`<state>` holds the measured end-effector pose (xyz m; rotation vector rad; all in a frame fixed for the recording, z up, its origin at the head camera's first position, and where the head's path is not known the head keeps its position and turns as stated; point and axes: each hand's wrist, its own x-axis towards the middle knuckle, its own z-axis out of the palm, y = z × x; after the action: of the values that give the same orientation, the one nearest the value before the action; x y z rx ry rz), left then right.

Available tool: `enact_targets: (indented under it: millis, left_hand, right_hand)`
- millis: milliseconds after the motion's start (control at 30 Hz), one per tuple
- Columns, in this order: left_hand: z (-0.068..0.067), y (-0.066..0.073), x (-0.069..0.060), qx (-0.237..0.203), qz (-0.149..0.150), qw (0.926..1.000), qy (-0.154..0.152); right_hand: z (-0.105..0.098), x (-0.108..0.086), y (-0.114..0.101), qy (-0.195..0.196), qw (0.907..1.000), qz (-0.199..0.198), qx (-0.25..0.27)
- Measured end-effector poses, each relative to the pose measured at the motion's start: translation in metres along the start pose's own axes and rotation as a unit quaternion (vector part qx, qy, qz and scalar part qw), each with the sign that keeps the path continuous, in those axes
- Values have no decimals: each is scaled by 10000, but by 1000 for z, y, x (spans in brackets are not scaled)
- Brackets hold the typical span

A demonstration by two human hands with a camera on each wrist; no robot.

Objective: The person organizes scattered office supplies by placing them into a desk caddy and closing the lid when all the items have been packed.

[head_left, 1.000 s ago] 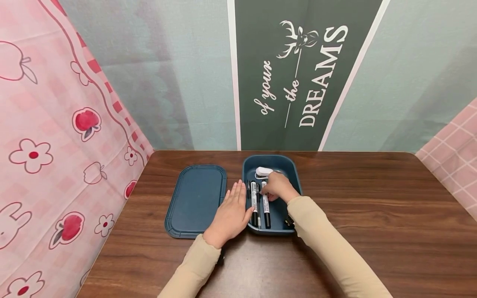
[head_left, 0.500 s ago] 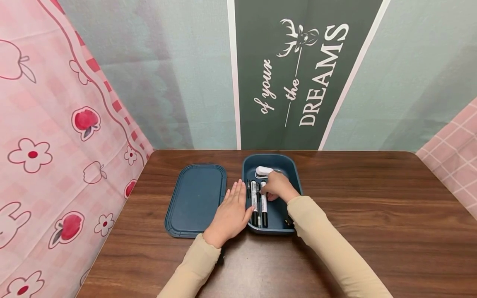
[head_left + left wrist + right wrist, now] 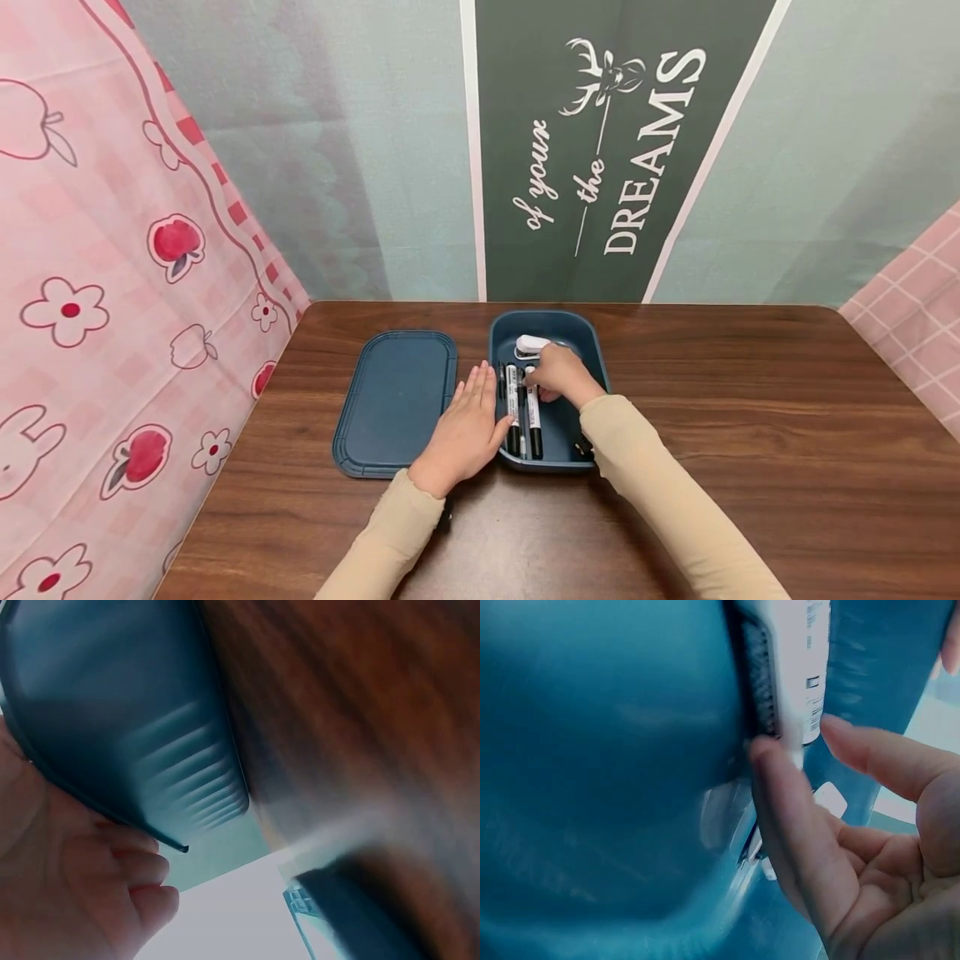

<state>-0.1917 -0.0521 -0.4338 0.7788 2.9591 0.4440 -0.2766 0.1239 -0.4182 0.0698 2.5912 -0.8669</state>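
Observation:
My right hand (image 3: 561, 375) reaches into a blue rectangular box (image 3: 573, 325) and pinches a white marker with a black end (image 3: 534, 414). In the right wrist view, the index fingertip and thumb lie on either side of the white marker barrels (image 3: 795, 667). To its left lie a second marker (image 3: 513, 400) and slim dark pens (image 3: 522, 392), side by side lengthwise. A white stapler-like object (image 3: 531, 346) sits at the box's far end, partly behind the right hand. My left hand (image 3: 468, 425) rests with straight fingers along the box's left wall.
A flat blue lid (image 3: 397, 400) lies left of the box on the brown wooden table (image 3: 750, 400). A small dark object (image 3: 582, 447) shows by the right sleeve, too small to tell. Patterned cloths (image 3: 405, 167) hang behind and at the sides.
The marker at my right hand shifted slightly left toward the other pens, then a little back right. My left hand stays in place.

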Motion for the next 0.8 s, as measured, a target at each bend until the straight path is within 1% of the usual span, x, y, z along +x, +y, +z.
enact_targets:
  millis: [133, 233, 333, 433, 533, 567, 600, 700, 767, 800]
  left_hand:
    - [-5, -1, -3, -238, -48, 9997, -78]
    - [-13, -5, -4, -300, 0, 9995, 20]
    - [-23, -16, -6, -269, -56, 9996, 114]
    - [-36, -33, -11, -248, -245, 9994, 78]
    - [-47, -56, -22, -270, -415, 9988, 56]
    - [-49, -66, -26, -258, -486, 9985, 62]
    - [-51, -75, -31, -232, -557, 9981, 108]
    - [-54, -105, -48, -29, -813, 9963, 264]
    - [-54, -122, -60, 68, -975, 9947, 306]
    - [-54, -130, -66, 102, -1027, 9942, 289]
  right_hand:
    - [-6, -7, -3, 204, 9991, -344, -165]
    - [-16, -15, -8, 435, 9955, -683, -499]
    - [-28, -27, -17, 737, 9877, -979, -967]
    - [-38, -48, -28, 1141, 9752, -1158, -1500]
    - [-39, -74, -39, 1597, 9586, -1337, -1942]
    - [-37, -83, -43, 1769, 9516, -1416, -2075]
    - [-33, -92, -46, 1970, 9428, -1535, -2208]
    - [-14, -117, -55, 2644, 9088, -2036, -2507]
    - [4, -131, -60, 3033, 8869, -2409, -2520]
    - [14, -137, -63, 3149, 8776, -2606, -2504]
